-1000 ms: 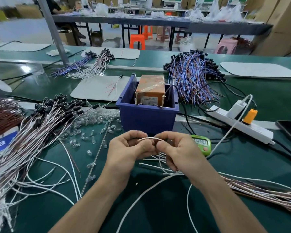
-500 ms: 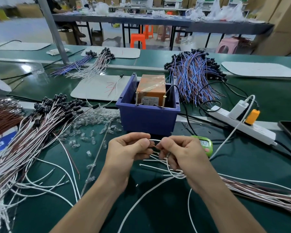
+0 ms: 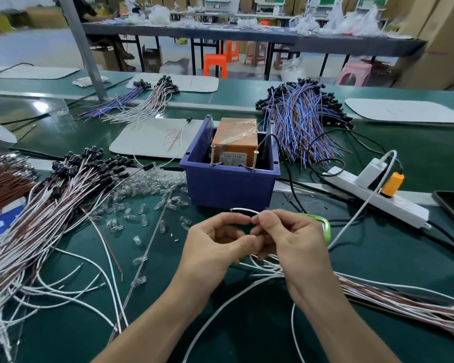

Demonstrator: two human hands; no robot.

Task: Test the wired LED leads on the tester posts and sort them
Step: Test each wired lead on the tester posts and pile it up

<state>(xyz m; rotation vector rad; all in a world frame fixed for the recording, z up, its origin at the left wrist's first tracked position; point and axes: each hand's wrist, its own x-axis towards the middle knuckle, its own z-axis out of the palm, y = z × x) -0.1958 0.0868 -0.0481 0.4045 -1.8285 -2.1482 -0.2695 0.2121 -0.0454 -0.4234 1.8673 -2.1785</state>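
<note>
Both hands meet low in the middle of the green surface (image 3: 378, 260), just in front of a blue bin (image 3: 231, 187). The left hand (image 3: 215, 244) and right hand (image 3: 295, 239) have their fingers curled, with fingertips touching each other. Each grip is closed in a pinch on a thin white lead (image 3: 244, 210), which arches in a short loop above the knuckles. One end of it pokes out just past the left forefinger. What the lower fingers hold is hidden.

Inside the bin stands an orange tester box (image 3: 235, 136) wrapped in clear tape. Two upright screw posts rise at the front of the box, the left post (image 3: 212, 155) and the right post (image 3: 254, 160). The lead is near the bin but touches neither post.

A big bundle of white and brown leads with black caps (image 3: 50, 205) sprawls on the left. Beside it, a scatter of small clear bulbs (image 3: 147, 184) runs up to the bin's left side. More loose leads (image 3: 404, 297) fan out to the right from under the right wrist. A small green gadget (image 3: 325, 226) peeks out just behind the right hand.

Behind the bin to the right lies a heap of blue and brown wires (image 3: 299, 121). A white power strip (image 3: 378, 197) sits further right with an orange plug (image 3: 391, 183) in it.
</note>
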